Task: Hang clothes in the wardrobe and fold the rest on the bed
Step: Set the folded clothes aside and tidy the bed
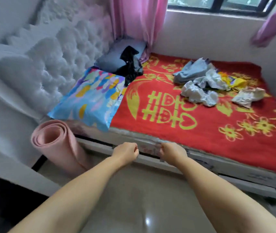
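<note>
A bed with a red blanket [201,132] patterned in yellow fills the middle of the head view. A black garment [130,64] lies crumpled at the head end, partly on a grey-blue pillow [112,56]. At the far right lies a loose pile of clothes: a grey-blue piece [191,69], white pieces [199,94], a yellow piece [236,81] and a cream piece [248,97]. My left hand [127,151] and my right hand [172,151] reach side by side toward the bed's near edge, fingers curled, with nothing visible in them. No wardrobe is in view.
A colourful pillow [91,100] lies at the near left of the bed. A rolled pink mat [58,145] stands on the floor against the white tufted headboard [49,56]. Pink curtains [139,19] hang by the window behind the bed. Glossy floor lies under my arms.
</note>
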`<action>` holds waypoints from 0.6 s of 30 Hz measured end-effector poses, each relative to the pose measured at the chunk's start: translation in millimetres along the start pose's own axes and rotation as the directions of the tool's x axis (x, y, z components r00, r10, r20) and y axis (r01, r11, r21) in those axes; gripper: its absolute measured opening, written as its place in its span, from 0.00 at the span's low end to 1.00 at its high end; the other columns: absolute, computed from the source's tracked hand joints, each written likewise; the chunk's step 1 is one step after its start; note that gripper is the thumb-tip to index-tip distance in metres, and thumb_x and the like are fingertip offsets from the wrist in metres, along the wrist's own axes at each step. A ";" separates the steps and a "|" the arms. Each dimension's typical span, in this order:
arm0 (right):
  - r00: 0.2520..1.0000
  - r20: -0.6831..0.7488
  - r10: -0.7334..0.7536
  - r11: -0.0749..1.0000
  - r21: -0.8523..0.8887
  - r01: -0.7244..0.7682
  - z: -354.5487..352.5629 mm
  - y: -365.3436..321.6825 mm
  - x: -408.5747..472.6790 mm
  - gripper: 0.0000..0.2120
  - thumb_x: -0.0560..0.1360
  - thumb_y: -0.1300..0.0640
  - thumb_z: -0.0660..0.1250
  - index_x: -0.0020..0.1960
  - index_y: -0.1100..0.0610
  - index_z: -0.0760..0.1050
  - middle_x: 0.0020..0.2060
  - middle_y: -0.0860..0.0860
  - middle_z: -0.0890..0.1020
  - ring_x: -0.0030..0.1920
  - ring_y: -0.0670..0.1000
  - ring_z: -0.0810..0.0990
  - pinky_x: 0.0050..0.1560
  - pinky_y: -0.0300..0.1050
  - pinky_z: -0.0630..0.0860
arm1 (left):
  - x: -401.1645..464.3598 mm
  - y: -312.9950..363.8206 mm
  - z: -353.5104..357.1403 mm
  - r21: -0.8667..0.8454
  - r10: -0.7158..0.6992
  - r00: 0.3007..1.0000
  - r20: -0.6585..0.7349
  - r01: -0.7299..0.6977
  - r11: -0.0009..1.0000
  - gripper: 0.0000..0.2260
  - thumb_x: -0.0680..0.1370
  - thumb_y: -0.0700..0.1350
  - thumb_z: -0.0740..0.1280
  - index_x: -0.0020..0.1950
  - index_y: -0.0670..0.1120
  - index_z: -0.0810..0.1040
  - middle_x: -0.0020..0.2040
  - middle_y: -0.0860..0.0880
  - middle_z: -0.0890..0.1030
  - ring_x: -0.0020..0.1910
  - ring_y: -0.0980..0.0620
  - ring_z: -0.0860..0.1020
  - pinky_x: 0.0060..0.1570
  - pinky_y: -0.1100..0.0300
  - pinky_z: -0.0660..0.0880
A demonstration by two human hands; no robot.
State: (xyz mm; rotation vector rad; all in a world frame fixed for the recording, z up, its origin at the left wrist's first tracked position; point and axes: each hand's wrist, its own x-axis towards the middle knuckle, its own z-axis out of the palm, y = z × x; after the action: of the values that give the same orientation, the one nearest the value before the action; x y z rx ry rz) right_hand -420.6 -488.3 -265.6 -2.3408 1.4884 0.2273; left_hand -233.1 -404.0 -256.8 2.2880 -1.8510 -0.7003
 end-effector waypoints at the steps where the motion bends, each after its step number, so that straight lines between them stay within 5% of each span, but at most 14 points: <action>1: 0.999 -0.012 0.038 0.999 0.005 -0.038 -9.5 28.6 3.9 0.11 0.79 0.53 0.55 0.43 0.54 0.72 0.45 0.52 0.82 0.41 0.55 0.76 0.37 0.44 0.71 | 16.0 23.2 2.4 0.008 0.038 0.999 0.014 -0.038 0.999 0.11 0.80 0.48 0.57 0.53 0.47 0.77 0.52 0.48 0.81 0.51 0.45 0.78 0.44 0.55 0.72; 7: 0.980 -0.032 0.195 0.979 0.060 -0.192 -48.5 144.5 29.4 0.12 0.80 0.50 0.55 0.53 0.54 0.74 0.47 0.51 0.81 0.46 0.54 0.78 0.40 0.45 0.73 | 92.8 112.5 2.4 0.030 0.173 0.983 0.068 -0.176 0.984 0.11 0.81 0.48 0.56 0.52 0.45 0.77 0.47 0.48 0.81 0.43 0.47 0.78 0.36 0.56 0.70; 18: 0.955 -0.070 0.290 0.952 0.127 -0.279 -98.7 230.5 124.9 0.14 0.80 0.50 0.54 0.58 0.54 0.73 0.51 0.51 0.81 0.47 0.53 0.79 0.43 0.46 0.76 | 247.5 185.8 -23.3 0.091 0.298 0.952 0.074 -0.304 0.948 0.13 0.81 0.48 0.56 0.51 0.43 0.77 0.44 0.46 0.80 0.34 0.50 0.73 0.32 0.58 0.68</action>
State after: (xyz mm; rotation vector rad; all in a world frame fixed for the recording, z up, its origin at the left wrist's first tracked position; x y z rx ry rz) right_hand -579.3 -719.2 -263.0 -2.0642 1.8309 0.1071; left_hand -353.3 -689.4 -236.1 1.9900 -2.2455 -0.6466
